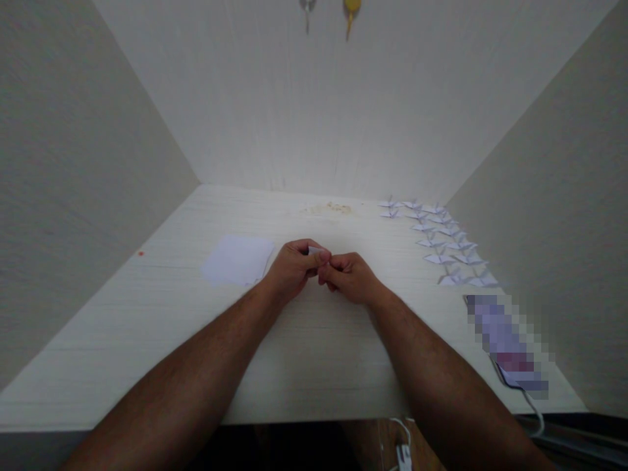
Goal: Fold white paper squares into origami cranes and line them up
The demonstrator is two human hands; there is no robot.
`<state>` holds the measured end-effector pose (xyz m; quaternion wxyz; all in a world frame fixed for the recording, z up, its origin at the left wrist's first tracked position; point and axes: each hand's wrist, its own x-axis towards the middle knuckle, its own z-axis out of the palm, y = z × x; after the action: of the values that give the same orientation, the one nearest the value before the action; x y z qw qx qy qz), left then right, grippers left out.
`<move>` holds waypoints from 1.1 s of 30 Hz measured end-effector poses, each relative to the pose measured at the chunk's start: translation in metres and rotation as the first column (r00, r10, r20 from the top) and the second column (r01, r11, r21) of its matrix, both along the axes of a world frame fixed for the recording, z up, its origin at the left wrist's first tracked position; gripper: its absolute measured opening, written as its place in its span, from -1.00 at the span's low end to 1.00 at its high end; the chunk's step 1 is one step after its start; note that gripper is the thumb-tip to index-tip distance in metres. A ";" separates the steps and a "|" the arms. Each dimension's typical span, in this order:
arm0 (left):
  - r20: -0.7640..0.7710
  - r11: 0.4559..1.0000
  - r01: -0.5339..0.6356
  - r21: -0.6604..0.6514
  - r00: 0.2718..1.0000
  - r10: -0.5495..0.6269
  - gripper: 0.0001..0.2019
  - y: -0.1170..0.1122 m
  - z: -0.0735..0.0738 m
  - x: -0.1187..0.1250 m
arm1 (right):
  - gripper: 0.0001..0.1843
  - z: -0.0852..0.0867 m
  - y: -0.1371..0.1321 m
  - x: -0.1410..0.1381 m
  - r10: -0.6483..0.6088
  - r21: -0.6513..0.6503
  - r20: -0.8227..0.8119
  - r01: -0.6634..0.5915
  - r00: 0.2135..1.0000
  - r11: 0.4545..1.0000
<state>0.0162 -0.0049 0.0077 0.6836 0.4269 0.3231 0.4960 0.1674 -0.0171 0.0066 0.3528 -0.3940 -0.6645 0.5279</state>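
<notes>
Above the middle of the white table, my two hands meet at the fingertips. My left hand (297, 267) is closed on a small piece of folded white paper (314, 250), only a bit of which shows between thumb and fingers. Touching it from the other side, my right hand (346, 275) has its thumb and fingers pinched together at the paper's end. Most of the paper is hidden by the fingers, so its shape cannot be made out. Left of my hands lie sheets of white paper (238, 258).
Several folded white paper cranes (441, 242) stand in rows at the back right of the table (314, 366). A phone (505, 347), its screen blurred, lies at the right edge with a white cable (537, 412). Walls enclose the back and sides. Two hooks (350, 16) hang above.
</notes>
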 end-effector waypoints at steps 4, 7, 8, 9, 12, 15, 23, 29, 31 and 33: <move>-0.030 0.999 0.040 -0.034 0.999 -0.041 -0.62 0.001 0.000 -0.002 | -0.57 0.001 0.000 0.002 0.059 -0.017 -0.059 -0.060 0.997 0.998; -0.116 0.993 0.114 0.011 0.987 -0.112 -0.56 0.002 -0.001 -0.004 | -0.57 0.002 0.000 0.003 0.070 -0.031 -0.114 -0.074 0.991 0.997; -0.151 0.988 0.153 0.036 0.978 -0.146 -0.53 0.002 -0.001 -0.004 | -0.57 0.001 0.000 0.003 0.070 -0.041 -0.135 -0.076 0.988 0.996; -0.178 0.980 0.193 0.057 0.967 -0.180 -0.49 0.001 -0.001 -0.005 | -0.57 0.001 0.000 0.003 0.071 -0.055 -0.156 -0.081 0.985 0.995; -0.184 0.959 0.272 0.075 0.949 -0.255 -0.44 -0.002 0.000 -0.005 | -0.56 -0.001 0.001 0.002 0.099 -0.106 -0.224 -0.125 0.969 0.986; -0.160 0.968 0.246 0.050 0.959 -0.235 -0.44 -0.004 0.002 -0.003 | -0.57 -0.004 0.002 0.003 0.121 -0.151 -0.292 -0.171 0.949 0.974; -0.150 0.980 0.191 0.054 0.972 -0.182 -0.42 -0.004 0.000 -0.003 | -0.60 -0.007 0.003 0.006 0.123 -0.167 -0.331 -0.187 0.936 0.968; -0.026 0.972 0.228 0.055 0.974 -0.227 -0.45 -0.005 0.001 -0.003 | -0.59 -0.006 0.002 0.007 0.098 -0.193 -0.392 -0.185 0.915 0.964; -0.008 0.969 0.241 0.051 0.970 -0.241 -0.48 -0.005 0.000 -0.003 | -0.58 -0.006 0.002 0.007 0.099 -0.194 -0.385 -0.185 0.918 0.963; 0.001 0.971 0.235 0.039 0.972 -0.235 -0.48 -0.004 -0.001 -0.003 | -0.57 -0.006 0.002 0.006 0.097 -0.196 -0.374 -0.181 0.922 0.964</move>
<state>0.0135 -0.0089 0.0071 0.7301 0.4737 0.2586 0.4190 0.1736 -0.0148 0.0007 0.3828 -0.2794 -0.5501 0.6876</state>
